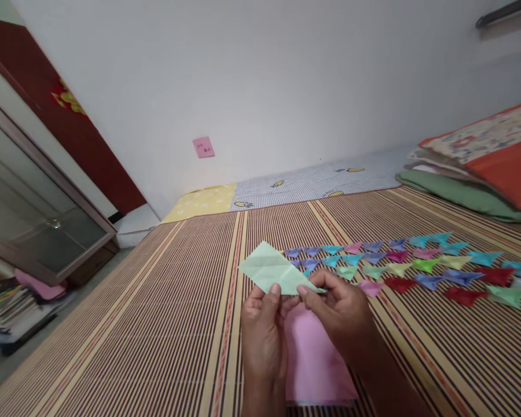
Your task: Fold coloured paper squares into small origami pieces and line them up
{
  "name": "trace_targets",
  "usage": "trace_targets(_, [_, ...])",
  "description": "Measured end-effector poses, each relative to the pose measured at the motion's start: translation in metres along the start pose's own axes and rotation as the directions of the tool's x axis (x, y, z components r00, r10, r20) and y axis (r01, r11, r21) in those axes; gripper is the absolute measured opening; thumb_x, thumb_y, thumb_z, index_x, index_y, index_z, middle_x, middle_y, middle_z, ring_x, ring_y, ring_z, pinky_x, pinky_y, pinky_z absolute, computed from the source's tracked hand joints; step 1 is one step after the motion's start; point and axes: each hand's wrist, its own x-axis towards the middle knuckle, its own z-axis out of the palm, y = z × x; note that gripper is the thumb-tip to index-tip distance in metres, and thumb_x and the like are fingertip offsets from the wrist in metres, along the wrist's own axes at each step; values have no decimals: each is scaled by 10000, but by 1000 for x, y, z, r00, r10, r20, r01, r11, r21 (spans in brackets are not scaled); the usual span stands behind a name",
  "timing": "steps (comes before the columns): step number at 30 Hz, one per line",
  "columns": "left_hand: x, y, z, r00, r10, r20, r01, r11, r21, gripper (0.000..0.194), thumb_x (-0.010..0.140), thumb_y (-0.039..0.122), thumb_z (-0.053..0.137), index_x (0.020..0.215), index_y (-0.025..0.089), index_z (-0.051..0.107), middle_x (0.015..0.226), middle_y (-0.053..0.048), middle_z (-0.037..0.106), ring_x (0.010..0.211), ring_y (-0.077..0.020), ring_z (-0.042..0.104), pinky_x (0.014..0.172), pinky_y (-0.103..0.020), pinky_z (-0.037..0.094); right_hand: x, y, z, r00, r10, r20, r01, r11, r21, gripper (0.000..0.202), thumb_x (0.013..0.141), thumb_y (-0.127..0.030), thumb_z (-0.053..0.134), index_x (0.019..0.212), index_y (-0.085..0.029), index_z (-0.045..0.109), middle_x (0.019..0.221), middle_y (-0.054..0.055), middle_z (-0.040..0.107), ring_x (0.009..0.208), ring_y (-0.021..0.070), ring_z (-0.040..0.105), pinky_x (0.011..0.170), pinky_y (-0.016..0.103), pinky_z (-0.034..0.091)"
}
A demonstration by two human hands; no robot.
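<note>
A pale green sheet of origami paper (267,267), creased and folded along its lower edge, is held up between both hands. My left hand (264,324) pinches its bottom edge, thumb in front and fingers behind. At the right corner, my right hand (336,301) grips the paper between thumb and bent forefinger. Below the hands lies a stack of pink paper (315,359), partly covered by my right hand and wrist. To the right, several rows of small folded paper figures (425,265) in blue, red, green, pink and yellow rest on the striped mat (169,313).
A patterned cloth (304,179) runs along the white wall, where a pink note (204,147) is stuck. Folded bedding (495,156) is piled at the right back. Past the mat's left edge stand a glass-panelled door (39,191) and a heap of books (8,304).
</note>
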Motion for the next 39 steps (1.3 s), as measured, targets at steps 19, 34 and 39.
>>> trace_targets(19, [9, 13, -17, 996, 74, -43, -69, 993, 101, 162, 805, 171, 821, 952, 142, 760, 928, -41, 775, 830, -137, 748, 864, -296, 645, 16, 13, -29, 993, 18, -117, -16, 1000, 12, 241, 850, -431, 750, 869, -203, 675, 715, 19, 687, 665, 174, 635, 632, 303, 513])
trace_targets(34, [-7, 20, -11, 964, 23, 264, -191, 752, 631, 136, 887, 281, 733, 832, 180, 805, 758, -35, 734, 755, -164, 663, 709, -225, 518, 7, -18, -43, 953, -277, 126, 278, 960, 8, 150, 939, -259, 673, 798, -237, 720, 914, 37, 705, 912, 214, 672, 846, 359, 521])
trace_targets(39, [-9, 25, -15, 971, 47, 233, -195, 724, 662, 105, 857, 284, 774, 823, 192, 812, 755, -38, 753, 720, -168, 669, 662, -227, 511, 7, -18, -38, 976, -206, 64, 195, 970, 147, 208, 915, -300, 681, 726, -220, 653, 930, 45, 688, 900, 208, 666, 810, 331, 544])
